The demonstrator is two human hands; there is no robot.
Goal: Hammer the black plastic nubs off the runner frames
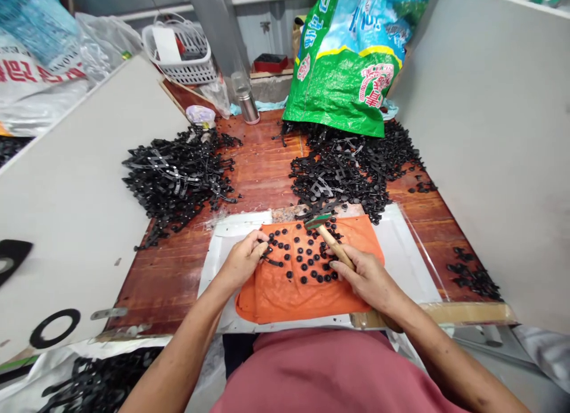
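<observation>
My right hand [367,276] is closed round the wooden handle of a hammer [332,243], whose green head lies over the far edge of an orange cloth [276,297]. With thumb and fingers pinched, my left hand [244,258] grips a thin black plastic strip [272,261] at the cloth's left side. Several small round black caps [304,279] are scattered over the cloth between my hands. Under the cloth lies a white board [405,252].
Heaps of black plastic parts lie at the left [173,175] and far right [347,169]. A green sack [342,92] stands behind the right heap. At the back are a steel thermos [247,104] and a white basket [189,68]. Grey panels [503,134] flank the table.
</observation>
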